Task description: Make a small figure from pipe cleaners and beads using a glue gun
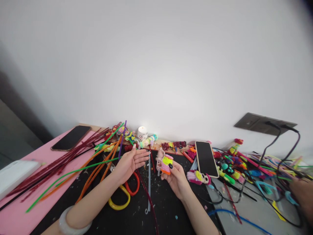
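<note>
My right hand [176,179] pinches a small pipe-cleaner doll [167,161] with pink, neon-yellow and orange bands; its pale upper part points away from my fingers. My left hand [133,161] is open to the left of it, palm turned toward the doll and fingers stretched out, touching nothing I can see. Two pairs of scissors lie below that hand, one with a yellow handle [119,200] and one with a red-orange handle [133,186], their blades partly hidden. Between my forearms run a pale narrow strip [149,182] and a dark red pipe cleaner [149,197].
Loose dark red pipe cleaners [66,160] spread across the pink surface [46,192] at left, near a phone [71,138]. A second phone [207,159] lies right, beside another doll [198,177]. Cables hang from a wall socket [259,123]. Another person's hand [302,192] shows at the right edge.
</note>
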### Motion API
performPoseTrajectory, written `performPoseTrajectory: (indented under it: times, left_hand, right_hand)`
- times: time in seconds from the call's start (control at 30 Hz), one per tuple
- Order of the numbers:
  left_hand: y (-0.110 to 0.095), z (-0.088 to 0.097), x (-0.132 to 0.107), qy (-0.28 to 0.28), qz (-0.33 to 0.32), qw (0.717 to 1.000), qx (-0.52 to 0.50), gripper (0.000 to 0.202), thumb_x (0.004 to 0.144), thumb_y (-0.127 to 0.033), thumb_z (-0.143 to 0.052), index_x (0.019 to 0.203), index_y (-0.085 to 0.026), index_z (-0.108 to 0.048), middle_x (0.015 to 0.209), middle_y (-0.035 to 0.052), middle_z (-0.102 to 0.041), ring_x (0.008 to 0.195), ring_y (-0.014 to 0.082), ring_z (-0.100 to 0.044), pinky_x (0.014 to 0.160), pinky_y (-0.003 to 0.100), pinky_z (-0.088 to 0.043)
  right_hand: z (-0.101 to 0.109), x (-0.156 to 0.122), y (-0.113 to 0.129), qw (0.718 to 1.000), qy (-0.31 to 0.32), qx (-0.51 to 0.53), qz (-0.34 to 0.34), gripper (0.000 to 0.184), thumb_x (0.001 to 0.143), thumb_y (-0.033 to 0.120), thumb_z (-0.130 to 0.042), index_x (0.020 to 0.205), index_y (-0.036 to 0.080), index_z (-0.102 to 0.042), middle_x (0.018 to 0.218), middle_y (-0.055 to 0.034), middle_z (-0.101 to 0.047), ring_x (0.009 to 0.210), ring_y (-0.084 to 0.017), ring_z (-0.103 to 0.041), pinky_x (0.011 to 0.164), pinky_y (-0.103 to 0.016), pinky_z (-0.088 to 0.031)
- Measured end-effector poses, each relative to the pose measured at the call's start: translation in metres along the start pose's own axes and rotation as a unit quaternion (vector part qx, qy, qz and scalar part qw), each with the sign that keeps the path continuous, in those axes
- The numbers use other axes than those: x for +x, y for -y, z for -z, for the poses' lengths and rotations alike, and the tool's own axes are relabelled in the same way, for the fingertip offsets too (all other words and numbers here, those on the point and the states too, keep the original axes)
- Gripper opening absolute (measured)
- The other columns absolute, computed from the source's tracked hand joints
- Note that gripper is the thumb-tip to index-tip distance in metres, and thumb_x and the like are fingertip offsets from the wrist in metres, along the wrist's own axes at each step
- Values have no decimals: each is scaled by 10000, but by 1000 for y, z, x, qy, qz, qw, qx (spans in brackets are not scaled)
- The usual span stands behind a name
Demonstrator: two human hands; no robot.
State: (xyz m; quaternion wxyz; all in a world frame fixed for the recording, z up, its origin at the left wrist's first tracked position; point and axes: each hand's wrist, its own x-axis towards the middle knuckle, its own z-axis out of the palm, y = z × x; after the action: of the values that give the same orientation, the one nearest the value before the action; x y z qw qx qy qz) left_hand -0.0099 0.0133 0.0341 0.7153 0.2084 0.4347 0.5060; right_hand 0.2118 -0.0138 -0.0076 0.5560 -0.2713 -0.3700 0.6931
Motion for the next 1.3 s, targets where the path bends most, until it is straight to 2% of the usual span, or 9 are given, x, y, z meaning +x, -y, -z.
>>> performPoseTrajectory:
  times: [0.13,0.27,0.4,0.53,0.93,1.0,1.1,1.2,1.3]
  left_hand:
    - [4,3,2,-3,-4,1000,-6,239,1087,-174,-639,933,-108,-809,874,113,-866,679,137,-792,613,195,-629]
    - [8,8,7,6,-30,1000,2,136,835,-100,-917,774,-111,-795,692,44,-797,591,103,-725,589,165,-601]
    - [9,11,9,17,-60,998,12,393,553,-157,-1077,822,-125,-793,674,18,-781,598,112,-714,596,184,-602]
    - [8,11,8,22,-82,996,14,657,442,-228,-1108,998,-157,-766,640,-38,-729,609,119,-697,606,207,-592]
    - [15,15,14,29,-154,983,92,635,734,-547,-936,1176,-150,-711,447,-158,-415,414,63,-297,474,217,-267]
    - [14,17,14,31,-158,982,99,674,748,-508,-935,1267,-143,-707,466,-138,-488,416,67,-340,483,215,-299]
    - [12,16,10,32,-149,984,97,723,728,-405,-966,1360,-171,-706,853,32,-827,526,83,-570,545,218,-460]
    - [10,13,7,35,-119,989,83,538,768,-333,-957,1252,-169,-788,1278,159,-837,659,109,-702,611,231,-571]
    - [8,11,5,45,-88,993,58,294,878,-294,-891,1120,-137,-835,1350,198,-812,662,113,-730,623,227,-608]
  right_hand:
    - [1,0,0,1000,-1,10,-5,403,743,417,-1043,1018,169,-885,897,-102,-856,633,-144,-723,587,-221,-638]
    - [0,0,0,1000,6,-1,-5,364,767,417,-1023,993,171,-879,910,-105,-856,625,-152,-716,575,-243,-638]
    - [0,-1,0,1000,6,-3,-10,390,758,423,-1031,1013,165,-887,915,-109,-857,650,-147,-723,591,-227,-639]
    - [1,-1,0,1000,9,-7,-11,389,782,420,-1015,1033,155,-882,950,-126,-858,665,-155,-729,594,-237,-641]
    - [-1,-1,0,1000,21,3,-23,378,773,427,-1020,1011,170,-879,887,-98,-854,599,-142,-707,576,-235,-635]
    - [-1,-1,-1,999,24,9,-27,367,773,414,-1022,1009,172,-879,867,-93,-851,584,-142,-701,571,-236,-637]
    - [-1,-1,-1,999,25,14,-32,373,765,405,-1029,1016,173,-879,842,-84,-846,588,-142,-706,568,-228,-639]
    - [-1,-2,-1,999,25,12,-37,386,760,410,-1031,1023,173,-878,833,-81,-843,597,-143,-709,561,-220,-636]
    - [-2,-2,-1,999,24,8,-42,395,749,430,-1035,998,167,-878,827,-85,-841,606,-140,-712,563,-212,-633]
